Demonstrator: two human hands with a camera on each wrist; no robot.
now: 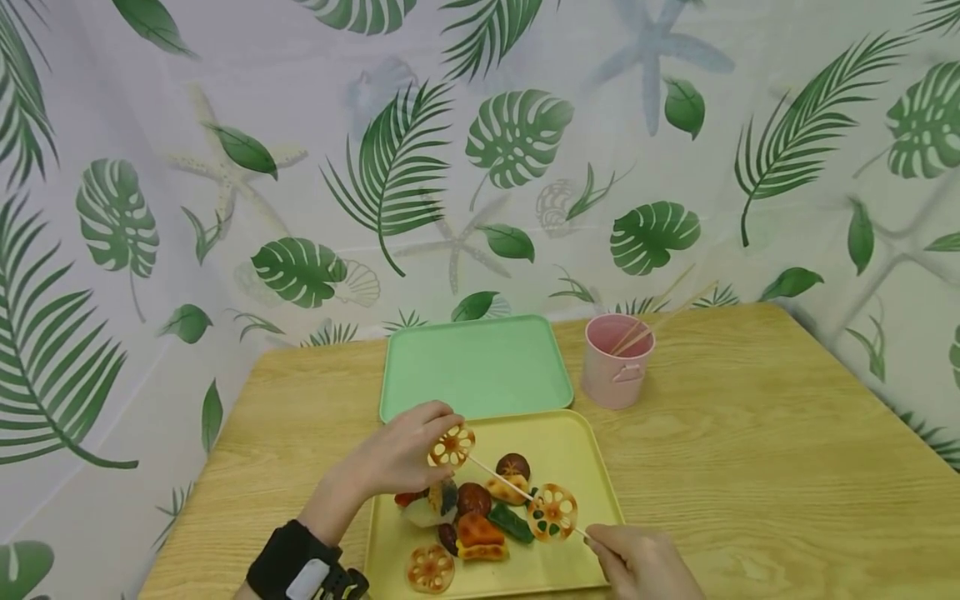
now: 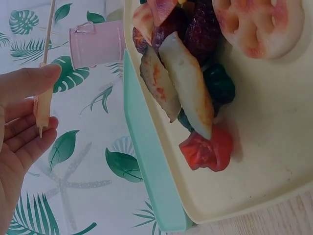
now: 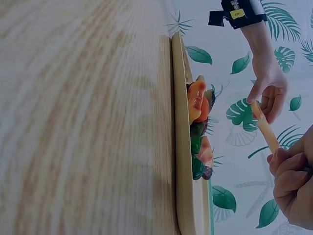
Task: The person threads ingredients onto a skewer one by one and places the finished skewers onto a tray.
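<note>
A wooden skewer [image 1: 501, 477] slants over the yellow tray [image 1: 585, 467], carrying two browned lotus root slices. My left hand [image 1: 408, 450] pinches the upper lotus root slice [image 1: 452, 447] between thumb and fingers. In the left wrist view, the skewer's tip pokes out past that slice [image 2: 44, 105]. The other lotus root slice [image 1: 552, 512] sits farther down the stick, nearer my right hand [image 1: 645, 562], which grips the skewer's lower end. Below lie food pieces, among them a green pepper piece [image 1: 512, 523], a round brown mushroom [image 1: 513, 466] and a loose lotus root slice [image 1: 431, 569].
Behind the yellow tray lies a green tray [image 1: 476, 367]. A pink bucket [image 1: 615, 375] with several thin sticks [image 1: 667, 310] leaning in it stands at the back right. The wooden table [image 1: 750, 433] meets a leaf-patterned cloth [image 1: 525, 208] at the back. A red piece [image 2: 208, 149] lies in the tray.
</note>
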